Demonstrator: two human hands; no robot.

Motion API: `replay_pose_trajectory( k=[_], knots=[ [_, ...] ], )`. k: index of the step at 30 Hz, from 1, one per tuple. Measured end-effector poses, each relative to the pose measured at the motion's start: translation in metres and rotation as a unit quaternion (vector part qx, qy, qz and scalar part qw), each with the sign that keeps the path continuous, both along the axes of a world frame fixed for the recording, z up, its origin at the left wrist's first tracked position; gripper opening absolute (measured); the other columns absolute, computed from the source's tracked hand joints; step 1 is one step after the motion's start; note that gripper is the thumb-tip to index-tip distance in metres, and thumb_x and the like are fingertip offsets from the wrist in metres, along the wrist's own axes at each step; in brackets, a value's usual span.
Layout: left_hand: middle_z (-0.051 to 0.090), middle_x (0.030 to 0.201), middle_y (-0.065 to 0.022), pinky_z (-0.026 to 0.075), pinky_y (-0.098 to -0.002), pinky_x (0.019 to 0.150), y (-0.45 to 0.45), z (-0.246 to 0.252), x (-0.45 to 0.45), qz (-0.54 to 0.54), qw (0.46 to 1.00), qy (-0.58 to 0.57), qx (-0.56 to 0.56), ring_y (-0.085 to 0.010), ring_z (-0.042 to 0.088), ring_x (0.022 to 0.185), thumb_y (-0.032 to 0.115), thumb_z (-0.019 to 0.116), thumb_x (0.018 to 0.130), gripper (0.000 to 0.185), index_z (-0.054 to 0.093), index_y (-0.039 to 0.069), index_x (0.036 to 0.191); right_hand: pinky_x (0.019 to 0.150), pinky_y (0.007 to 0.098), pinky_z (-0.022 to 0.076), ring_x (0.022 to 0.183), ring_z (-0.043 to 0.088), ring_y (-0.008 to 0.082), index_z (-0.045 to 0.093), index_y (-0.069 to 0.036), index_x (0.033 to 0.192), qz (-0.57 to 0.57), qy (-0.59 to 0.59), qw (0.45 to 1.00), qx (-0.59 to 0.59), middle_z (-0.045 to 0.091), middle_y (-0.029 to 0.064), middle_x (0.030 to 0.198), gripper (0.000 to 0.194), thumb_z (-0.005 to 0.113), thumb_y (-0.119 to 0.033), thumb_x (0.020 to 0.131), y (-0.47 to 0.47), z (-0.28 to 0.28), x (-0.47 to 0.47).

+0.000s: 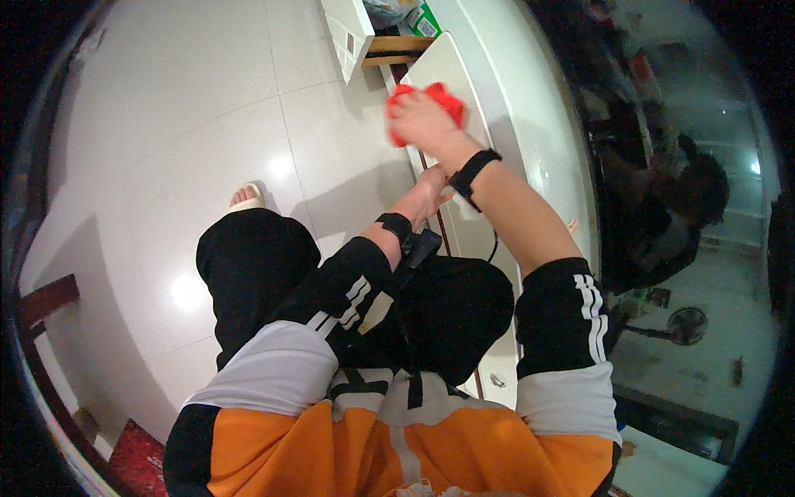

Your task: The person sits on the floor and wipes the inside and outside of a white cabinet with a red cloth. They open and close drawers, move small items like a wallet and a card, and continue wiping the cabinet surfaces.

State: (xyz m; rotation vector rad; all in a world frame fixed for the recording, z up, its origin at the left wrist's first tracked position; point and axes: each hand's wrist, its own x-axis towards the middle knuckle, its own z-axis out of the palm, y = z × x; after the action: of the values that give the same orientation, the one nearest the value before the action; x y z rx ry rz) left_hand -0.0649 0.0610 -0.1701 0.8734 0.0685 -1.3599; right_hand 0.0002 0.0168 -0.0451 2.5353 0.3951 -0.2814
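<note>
My right hand (425, 118) presses a bright red cloth (448, 102) against the pale surface of a low cabinet (456, 68); both hand and cloth are blurred. Bunched cloth shows on either side of the fingers. My left hand (430, 191) is just below it, by the dark seam along the cabinet's edge. Part of it is hidden behind my right wrist, and one finger stands apart from the others. Nothing shows in the left hand. Each wrist wears a black strap, and a small black device (423, 248) sits by the left one.
Beyond the cloth, an open drawer (397, 45) juts out over the tiled floor (186, 124), with a plastic bag and a green box inside. A glossy dark panel (671, 248) with reflections stands at right. Red-brown furniture (49, 301) is at left. My slippered foot (247, 197) rests on the floor.
</note>
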Motion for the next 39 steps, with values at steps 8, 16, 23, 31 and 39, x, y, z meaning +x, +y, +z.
replay_pose_trajectory(
  k=[8,16,23,31,39],
  knots=[
    [0.063,0.115,0.0043,0.031,-0.0366,0.098,0.001,0.017,-0.001,-0.03,0.999,-0.034,-0.026,-0.0111,0.049,0.115,0.01,0.053,0.077,0.07,0.04,0.009,0.146,0.1,0.0377,0.0395,0.113,0.053,0.0207,0.07,-0.016,0.104,-0.096,0.028,0.992,-0.076,0.061,0.002,0.115,0.02,0.06,-0.02,0.087,-0.046,0.003,-0.034],
    [0.06,0.108,0.0,0.041,-0.0379,0.088,0.007,0.038,0.001,-0.052,0.996,-0.068,0.004,-0.0142,0.053,0.106,0.02,0.054,0.09,0.042,0.054,0.011,0.132,0.097,0.0382,0.0397,0.113,0.055,0.0215,0.073,-0.017,0.101,-0.085,0.025,0.995,-0.042,0.065,0.002,0.112,0.022,0.06,-0.02,0.084,-0.053,-0.018,-0.027],
    [0.062,0.106,0.0,0.039,-0.0288,0.068,-0.002,0.021,-0.012,0.07,0.994,-0.074,-0.033,-0.0098,0.052,0.088,0.031,0.052,0.097,0.033,0.055,0.013,0.124,0.097,0.038,0.0426,0.111,0.054,0.0222,0.067,-0.013,0.093,0.052,-0.061,0.99,0.115,0.062,0.0039,0.109,0.017,0.059,-0.013,0.079,-0.002,-0.01,-0.028],
    [0.061,0.115,0.0004,0.04,-0.0368,0.087,0.005,-0.001,-0.005,0.016,0.998,-0.047,0.043,-0.0124,0.05,0.098,0.009,0.052,0.086,0.046,0.056,0.013,0.131,0.1,0.0426,0.0462,0.12,0.056,0.0322,0.058,-0.019,0.131,-0.096,-0.163,0.981,0.033,0.056,0.0109,0.136,0.041,0.055,-0.014,0.09,-0.06,0.081,-0.019],
    [0.059,0.12,-0.0024,0.037,-0.0404,0.096,0.007,-0.002,-0.002,0.011,0.997,-0.075,0.024,-0.0148,0.05,0.108,0.017,0.053,0.089,0.053,0.046,0.011,0.141,0.089,0.0449,0.0462,0.112,0.054,0.034,0.062,-0.012,0.121,-0.105,-0.354,0.9,0.23,0.056,0.0153,0.128,0.044,0.071,-0.016,0.078,-0.086,0.09,-0.058]
  ],
)
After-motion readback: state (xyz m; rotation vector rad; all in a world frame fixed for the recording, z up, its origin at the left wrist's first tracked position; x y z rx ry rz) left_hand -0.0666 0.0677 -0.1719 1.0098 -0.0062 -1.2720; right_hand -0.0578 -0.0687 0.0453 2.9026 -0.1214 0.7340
